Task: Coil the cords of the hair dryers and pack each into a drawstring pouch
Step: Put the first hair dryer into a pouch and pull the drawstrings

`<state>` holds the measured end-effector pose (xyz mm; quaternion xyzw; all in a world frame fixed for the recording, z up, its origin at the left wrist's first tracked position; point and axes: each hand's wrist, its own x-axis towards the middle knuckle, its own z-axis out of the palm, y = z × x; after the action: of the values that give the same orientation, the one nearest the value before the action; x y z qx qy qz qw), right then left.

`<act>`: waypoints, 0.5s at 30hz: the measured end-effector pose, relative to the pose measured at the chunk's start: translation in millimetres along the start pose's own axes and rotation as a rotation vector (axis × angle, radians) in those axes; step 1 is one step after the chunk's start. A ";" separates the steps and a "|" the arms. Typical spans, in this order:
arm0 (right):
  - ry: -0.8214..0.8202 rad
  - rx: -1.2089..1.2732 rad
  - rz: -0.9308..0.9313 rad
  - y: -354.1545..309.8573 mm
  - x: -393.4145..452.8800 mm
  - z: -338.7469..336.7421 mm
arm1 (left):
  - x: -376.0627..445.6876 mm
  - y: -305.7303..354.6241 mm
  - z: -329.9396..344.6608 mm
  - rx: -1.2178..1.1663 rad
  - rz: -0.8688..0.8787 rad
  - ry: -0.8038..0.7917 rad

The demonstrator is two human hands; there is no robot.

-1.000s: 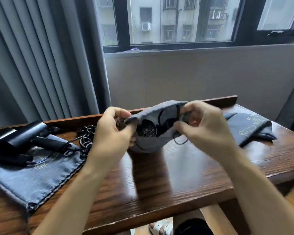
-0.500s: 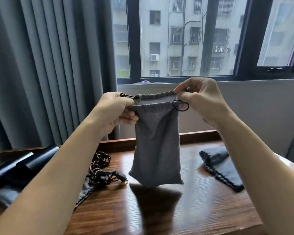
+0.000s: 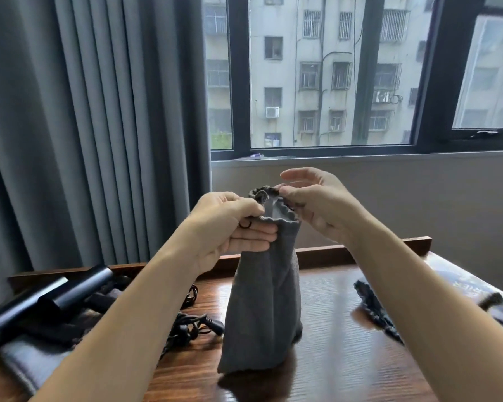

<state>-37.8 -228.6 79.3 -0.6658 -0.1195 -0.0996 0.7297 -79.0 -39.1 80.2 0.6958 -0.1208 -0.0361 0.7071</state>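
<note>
A grey drawstring pouch (image 3: 262,309) stands upright on the wooden table (image 3: 331,358), its gathered mouth held up between my hands. My left hand (image 3: 230,227) grips the left side of the mouth and the black drawstring loop. My right hand (image 3: 311,201) pinches the right rim with thumb and forefinger, the other fingers spread. What the pouch holds is hidden. At the far left lie black hair dryers (image 3: 50,300) on another grey pouch (image 3: 21,364), with a tangled black cord and plug (image 3: 192,326) beside them.
A dark grey pouch (image 3: 375,309) lies on the right of the table, partly behind my right forearm. A raised wooden lip (image 3: 320,252) runs along the table's back edge. Grey curtains hang at the left; a window and wall stand behind.
The pouch came down from mid-air and now stands on the table. Its mouth went from stretched flat to bunched and gathered. My hands moved closer together.
</note>
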 end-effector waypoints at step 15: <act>0.272 -0.443 -0.218 83.6 -92.4 44.7 | -19.8 -40.7 60.8 -0.577 0.031 0.153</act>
<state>-102.2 -177.5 -24.6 -0.7729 -0.0669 -0.2898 0.5605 -106.8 -95.2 37.6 0.4649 -0.0623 -0.0056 0.8831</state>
